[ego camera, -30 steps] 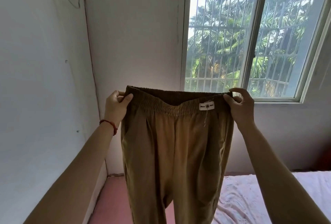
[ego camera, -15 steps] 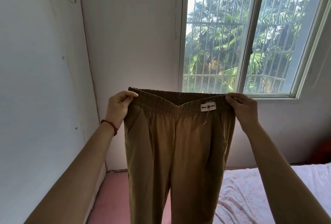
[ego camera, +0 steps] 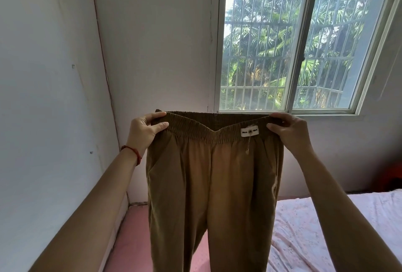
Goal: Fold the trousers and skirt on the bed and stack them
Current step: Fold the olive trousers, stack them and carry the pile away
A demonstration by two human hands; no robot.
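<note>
Your left hand [ego camera: 144,131] pinches the left end of the elastic waistband [ego camera: 208,129] of a pair of brown trousers [ego camera: 208,184], thumb in front and fingers curled over the top edge. Your right hand [ego camera: 290,133] grips the right end of the same waistband in the same way. You hold the trousers up in the air in front of you, waistband stretched level between both hands, legs hanging straight down past the bottom of the view. A small white label [ego camera: 249,132] sits on the inside of the waistband, near your right hand. A red cord bracelet [ego camera: 133,153] circles your left wrist. Below and to the right lies the bed [ego camera: 304,228] with a pale pink floral sheet. Behind the trousers stand white walls and a barred window [ego camera: 293,43] with palm trees outside.
</note>
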